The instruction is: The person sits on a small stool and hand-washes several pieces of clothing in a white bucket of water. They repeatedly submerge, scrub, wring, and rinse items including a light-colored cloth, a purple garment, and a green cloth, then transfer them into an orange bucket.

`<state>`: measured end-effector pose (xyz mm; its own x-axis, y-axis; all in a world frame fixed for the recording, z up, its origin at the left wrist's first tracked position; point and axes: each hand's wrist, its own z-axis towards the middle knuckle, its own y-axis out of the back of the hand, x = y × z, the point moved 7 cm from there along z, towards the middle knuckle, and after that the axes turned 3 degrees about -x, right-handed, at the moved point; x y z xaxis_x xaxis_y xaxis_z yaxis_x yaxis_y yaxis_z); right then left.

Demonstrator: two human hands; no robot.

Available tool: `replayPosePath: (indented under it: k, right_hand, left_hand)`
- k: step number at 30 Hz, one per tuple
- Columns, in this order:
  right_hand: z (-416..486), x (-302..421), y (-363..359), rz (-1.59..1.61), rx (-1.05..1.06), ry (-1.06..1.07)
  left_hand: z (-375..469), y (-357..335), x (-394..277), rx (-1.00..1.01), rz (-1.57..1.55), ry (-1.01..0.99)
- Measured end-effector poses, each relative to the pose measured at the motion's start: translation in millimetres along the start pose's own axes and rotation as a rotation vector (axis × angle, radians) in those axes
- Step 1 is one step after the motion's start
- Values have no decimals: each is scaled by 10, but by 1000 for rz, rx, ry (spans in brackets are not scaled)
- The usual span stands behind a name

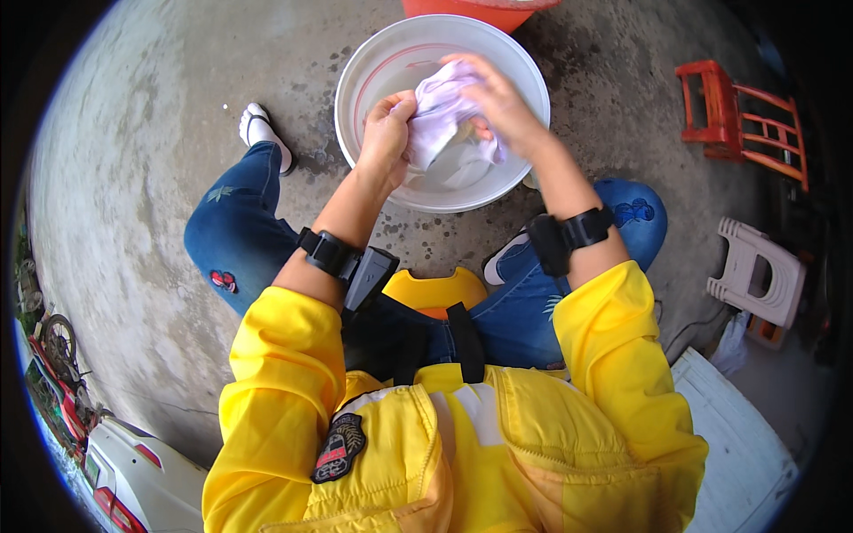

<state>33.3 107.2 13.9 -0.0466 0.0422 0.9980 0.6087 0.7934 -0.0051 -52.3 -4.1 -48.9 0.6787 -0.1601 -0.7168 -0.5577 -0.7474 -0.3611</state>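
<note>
My left hand (388, 136) grips one side of a pale lilac cloth (436, 110) between thumb and fingers. On the cloth's other side, my right hand (500, 103) has hold of it, its fingers slightly blurred. Both hands are over a white plastic basin (346, 100), which holds water and has a reddish line around its inner wall. The cloth hangs bunched and wet-looking above the water. Some paler shapes show in the water below it, too unclear to name.
An orange-red tub (480, 8) stands just beyond the basin. To the right are a red wooden chair (713, 110) and a pale plastic stool (760, 273). A yellow seat (433, 290) shows between my legs. Left, a white car (143, 473) and a motorcycle (61, 343) stand on concrete.
</note>
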Motion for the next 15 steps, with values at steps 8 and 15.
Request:
replayPosePath:
  k: [8, 15]
  right_hand:
    - [-125, 289, -388, -567, -162, 369]
    - [-79, 69, -279, -424, -51, -8]
  left_hand:
    - [-159, -299, -56, 179, -53, -50]
    - [-143, -106, -61, 30, 209, 9]
